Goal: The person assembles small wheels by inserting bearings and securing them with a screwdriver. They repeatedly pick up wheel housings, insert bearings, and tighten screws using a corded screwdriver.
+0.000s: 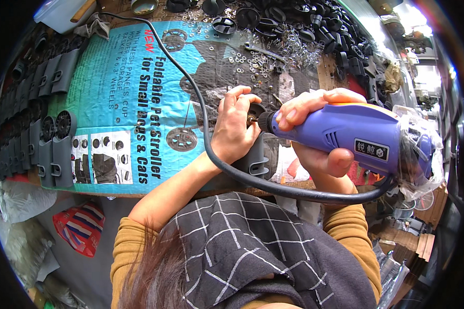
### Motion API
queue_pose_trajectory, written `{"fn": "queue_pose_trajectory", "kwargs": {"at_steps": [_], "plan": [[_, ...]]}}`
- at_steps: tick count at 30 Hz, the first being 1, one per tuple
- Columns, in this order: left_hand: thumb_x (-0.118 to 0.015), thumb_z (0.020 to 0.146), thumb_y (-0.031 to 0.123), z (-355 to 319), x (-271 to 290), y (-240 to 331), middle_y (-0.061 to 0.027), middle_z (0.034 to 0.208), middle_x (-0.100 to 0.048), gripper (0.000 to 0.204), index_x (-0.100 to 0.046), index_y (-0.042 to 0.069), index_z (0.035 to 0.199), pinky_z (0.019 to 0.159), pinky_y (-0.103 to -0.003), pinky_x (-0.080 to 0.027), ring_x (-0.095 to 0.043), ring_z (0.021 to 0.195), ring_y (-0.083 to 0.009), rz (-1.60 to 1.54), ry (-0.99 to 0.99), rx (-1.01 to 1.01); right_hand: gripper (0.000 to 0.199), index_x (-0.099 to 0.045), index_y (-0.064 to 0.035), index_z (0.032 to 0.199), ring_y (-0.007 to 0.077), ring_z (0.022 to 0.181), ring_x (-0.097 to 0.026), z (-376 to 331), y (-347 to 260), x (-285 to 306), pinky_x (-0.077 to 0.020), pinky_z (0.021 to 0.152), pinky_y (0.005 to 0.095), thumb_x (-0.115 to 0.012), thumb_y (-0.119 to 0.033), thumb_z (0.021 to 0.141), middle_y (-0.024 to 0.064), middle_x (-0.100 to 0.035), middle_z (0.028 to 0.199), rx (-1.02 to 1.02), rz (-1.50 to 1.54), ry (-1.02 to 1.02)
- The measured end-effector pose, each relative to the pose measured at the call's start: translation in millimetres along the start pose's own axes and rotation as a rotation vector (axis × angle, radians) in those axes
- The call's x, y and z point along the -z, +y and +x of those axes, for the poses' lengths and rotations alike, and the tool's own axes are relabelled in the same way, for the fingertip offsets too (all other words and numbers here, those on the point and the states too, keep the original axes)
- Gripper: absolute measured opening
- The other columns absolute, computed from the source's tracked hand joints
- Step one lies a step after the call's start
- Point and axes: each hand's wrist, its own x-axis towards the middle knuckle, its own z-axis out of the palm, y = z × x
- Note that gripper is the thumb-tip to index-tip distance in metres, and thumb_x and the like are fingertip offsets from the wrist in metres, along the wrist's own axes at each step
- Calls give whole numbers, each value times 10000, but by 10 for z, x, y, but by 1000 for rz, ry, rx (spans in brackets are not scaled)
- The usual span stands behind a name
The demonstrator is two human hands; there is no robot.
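My right hand (317,158) is wrapped round a purple electric screwdriver (319,126), which points left. Its bit reaches a small brass-coloured fitting at the round end of a dark grey plastic bracket (256,155). My left hand (235,124) grips that bracket from its left side, thumb close to the bit; part of the bracket is hidden behind the hand. A thick black cable (203,110) runs from the screwdriver's rear, loops over my left wrist area and goes off to the far left.
Finished-looking grey brackets (62,149) stand in rows at the left. Loose washers (252,64), metal springs (304,54), a wrench (263,51) and black plastic parts (340,38) lie at the far side. A printed blue cardboard sheet (103,67) covers the table.
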Motion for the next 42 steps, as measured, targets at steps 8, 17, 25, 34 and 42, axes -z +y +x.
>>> {"fn": "queue_pose_trajectory", "kwargs": {"at_steps": [8,17,25,34,42], "plan": [[-670,691,40,25,3,-14,-196,1243,-482,432,-588,32,1115,1017,-445,-378,-476,1159,-388,-25,-5,-19,841,-388,-31,1219,268,723,-609,131,107,53,-542,690,403,-666,-686,770,159,-582,810,24,27,-162],[-631,852,107,12,65,11,-183,1121,-573,304,-568,21,1136,966,-389,-422,-539,1093,-344,-76,-38,-53,425,-500,-43,1077,146,576,-612,319,326,1272,-500,525,281,-718,-338,860,74,-641,733,-125,-467,491],[-615,880,102,63,104,194,-177,1099,-575,264,-558,16,1123,928,-395,-441,-562,1040,-342,-43,-152,41,632,-503,-45,1196,399,820,-641,-131,1140,1897,-506,794,493,-815,-330,726,184,-655,938,3,-1411,462],[-603,955,335,717,-480,848,-179,1315,-406,465,-460,30,1276,1003,-433,-393,-396,1237,-300,-255,34,-117,320,-614,-20,1091,120,882,-587,-553,395,1231,-449,844,254,-693,-261,897,51,-640,950,-543,98,210],[-588,960,381,544,141,473,-155,1276,-441,419,-535,36,1192,864,-340,-499,-467,1154,-238,-30,46,-159,596,-525,22,1186,312,863,-685,-50,209,4187,-600,724,381,-677,-466,879,170,-667,1000,67,319,1062]]}}
